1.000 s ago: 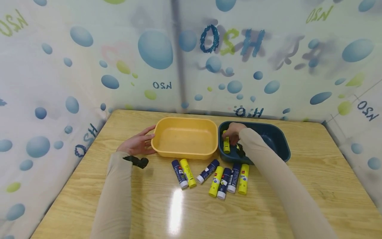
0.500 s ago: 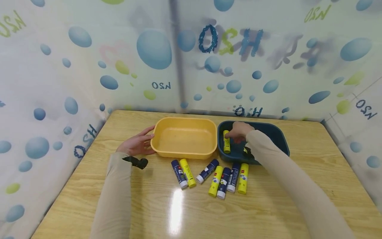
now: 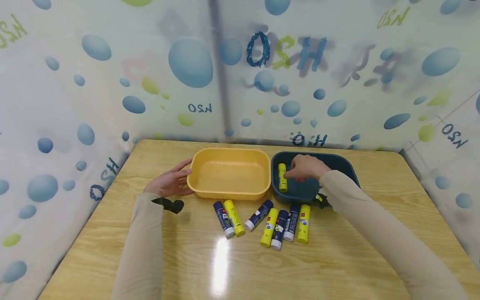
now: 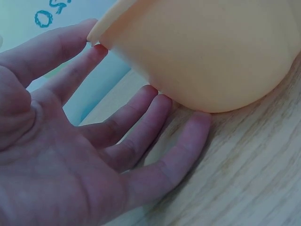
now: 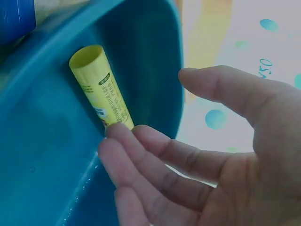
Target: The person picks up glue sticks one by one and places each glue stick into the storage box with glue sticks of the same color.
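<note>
A yellow glue stick (image 3: 282,178) lies in the left end of the dark blue plastic bin (image 5: 42,127), leaning along its wall. Over this bin is my right hand (image 3: 307,166), thumb and fingers spread apart, fingertips (image 5: 120,136) right at the near end of the stick. To the left stands a yellow-orange bin (image 3: 228,179) with nothing inside. My left hand (image 3: 169,182) touches its left side; several fingertips rest against the outer wall, and thumb and index finger are at the rim (image 4: 113,21). Both wrists carry a black strap.
In front of the bins, several glue sticks lie on the wooden table (image 3: 187,258): dark blue ones with white ends, such as the blue glue stick (image 3: 223,219), and yellow ones, such as the yellow glue stick (image 3: 303,223). A patterned wall sheet (image 3: 240,96) hangs behind.
My right hand has let go of the yellow glue stick in the dark blue bin and drawn away to the right. My left hand stays at the yellow-orange bin.
</note>
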`<state>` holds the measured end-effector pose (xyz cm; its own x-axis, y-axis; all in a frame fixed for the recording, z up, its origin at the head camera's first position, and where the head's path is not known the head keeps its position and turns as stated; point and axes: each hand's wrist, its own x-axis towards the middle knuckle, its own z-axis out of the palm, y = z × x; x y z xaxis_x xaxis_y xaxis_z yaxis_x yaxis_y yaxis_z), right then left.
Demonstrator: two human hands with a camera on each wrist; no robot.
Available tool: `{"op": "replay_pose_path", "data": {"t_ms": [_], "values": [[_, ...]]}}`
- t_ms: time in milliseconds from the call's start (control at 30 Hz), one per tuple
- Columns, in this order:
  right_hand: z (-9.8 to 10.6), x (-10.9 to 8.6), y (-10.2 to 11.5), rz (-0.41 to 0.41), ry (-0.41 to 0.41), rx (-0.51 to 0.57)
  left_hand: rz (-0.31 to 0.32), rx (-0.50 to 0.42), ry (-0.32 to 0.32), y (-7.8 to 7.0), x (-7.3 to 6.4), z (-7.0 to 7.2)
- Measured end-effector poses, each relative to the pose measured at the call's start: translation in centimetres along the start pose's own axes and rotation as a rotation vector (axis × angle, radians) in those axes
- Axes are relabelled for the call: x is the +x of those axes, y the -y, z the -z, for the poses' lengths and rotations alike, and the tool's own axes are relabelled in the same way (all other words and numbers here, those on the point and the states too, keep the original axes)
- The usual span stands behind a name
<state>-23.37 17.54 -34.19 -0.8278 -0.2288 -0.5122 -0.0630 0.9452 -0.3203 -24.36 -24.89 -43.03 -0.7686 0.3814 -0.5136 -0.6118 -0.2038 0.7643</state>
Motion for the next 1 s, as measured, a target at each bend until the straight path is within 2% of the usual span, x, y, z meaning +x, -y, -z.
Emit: {"op": "replay_pose_path", "data": {"t_ms": [233,500,733,1000], "values": [[-0.2,-1.2,0.0,0.056,-0.059,-0.043,-0.002,0.005,0.006,0.1,0.0,0.0],[-0.6,-2.6,-0.4,0.123,-0.071,-0.049,-0.003,0.017,0.000,0.1,0.1,0.1],[-1.3,-4.0,-0.4,0.134,-0.071,-0.019,0.001,0.017,-0.009,0.3,0.2,0.2],[-2.2,-5.8,-0.4,0.189,-0.077,-0.012,-0.002,0.017,0.000,0.1,0.3,0.3]]}}
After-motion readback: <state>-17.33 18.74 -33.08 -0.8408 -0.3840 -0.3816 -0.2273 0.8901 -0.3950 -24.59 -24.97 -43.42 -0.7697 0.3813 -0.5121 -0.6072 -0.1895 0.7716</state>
